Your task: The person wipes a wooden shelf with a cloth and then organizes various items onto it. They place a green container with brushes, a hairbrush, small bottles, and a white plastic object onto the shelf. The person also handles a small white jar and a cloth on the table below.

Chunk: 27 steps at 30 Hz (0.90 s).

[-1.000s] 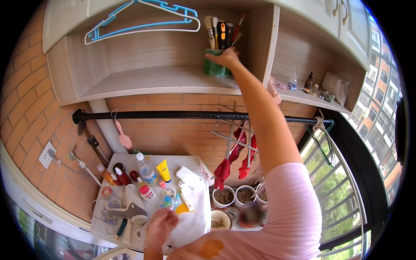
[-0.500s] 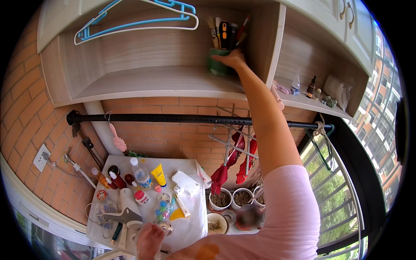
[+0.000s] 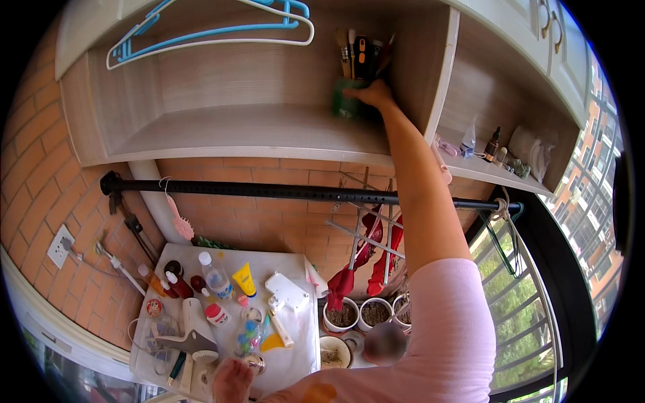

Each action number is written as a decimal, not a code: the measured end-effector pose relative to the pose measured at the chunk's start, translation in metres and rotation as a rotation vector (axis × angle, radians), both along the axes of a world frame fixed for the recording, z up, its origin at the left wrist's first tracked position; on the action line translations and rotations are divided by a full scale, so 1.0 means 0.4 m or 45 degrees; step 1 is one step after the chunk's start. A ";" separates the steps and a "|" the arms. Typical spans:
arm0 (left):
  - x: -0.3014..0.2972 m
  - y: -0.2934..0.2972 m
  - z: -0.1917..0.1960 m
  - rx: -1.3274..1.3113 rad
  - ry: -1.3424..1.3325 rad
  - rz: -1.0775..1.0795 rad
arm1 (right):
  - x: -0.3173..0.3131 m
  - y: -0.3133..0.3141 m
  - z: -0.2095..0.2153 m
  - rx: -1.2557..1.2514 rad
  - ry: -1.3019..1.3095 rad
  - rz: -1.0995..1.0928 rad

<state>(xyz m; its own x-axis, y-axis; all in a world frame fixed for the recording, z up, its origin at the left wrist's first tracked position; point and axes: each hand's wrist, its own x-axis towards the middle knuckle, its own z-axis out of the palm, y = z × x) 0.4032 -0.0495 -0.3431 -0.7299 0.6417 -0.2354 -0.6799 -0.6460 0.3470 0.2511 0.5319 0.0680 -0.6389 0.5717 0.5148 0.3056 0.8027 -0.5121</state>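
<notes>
My right hand (image 3: 376, 94) reaches up into the open cabinet compartment, wrapped round the right side of a green pot (image 3: 346, 101). Its fingers are partly hidden behind the pot, and the pot is slightly blurred. Upright in it stand several paintbrushes (image 3: 344, 52) and a black-and-orange tool (image 3: 362, 50), perhaps a utility knife. Low in the view, my left hand (image 3: 232, 381) hovers over the front of the white-covered table (image 3: 295, 363), fingers loosely apart and holding nothing that shows. Closest to it are a small round jar (image 3: 254, 363) and a white hair dryer (image 3: 195, 334).
Blue and white hangers (image 3: 215, 37) hang before the compartment. Below runs a black rod (image 3: 269, 188) with a pink hairbrush (image 3: 179, 218). Bottles and a yellow tube (image 3: 244, 279) crowd the table. Plant pots (image 3: 340, 314) stand beyond it, beside red cloth (image 3: 340, 289) on a rack.
The whole view has shifted slightly. My right hand stays on the green pot at the compartment's right side. My left hand has turned a little, near the same spot.
</notes>
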 end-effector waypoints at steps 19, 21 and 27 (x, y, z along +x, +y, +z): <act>0.037 -0.005 -0.013 -0.155 -0.087 0.175 | -0.029 -0.049 -0.029 0.186 0.030 -0.435; 0.029 -0.035 -0.074 -0.029 0.038 0.101 | -0.019 -0.076 -0.026 0.243 -0.053 -0.491; 0.028 0.008 -0.005 0.064 0.117 0.040 | -0.044 -0.004 -0.066 0.414 -0.196 -0.510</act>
<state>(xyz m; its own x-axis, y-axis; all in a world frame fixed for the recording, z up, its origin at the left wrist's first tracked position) 0.4144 -0.0463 -0.3452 -0.7670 0.6274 -0.1346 -0.6258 -0.6849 0.3733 0.2336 0.5301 0.0416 -0.4855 0.6128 0.6235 0.6723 0.7176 -0.1818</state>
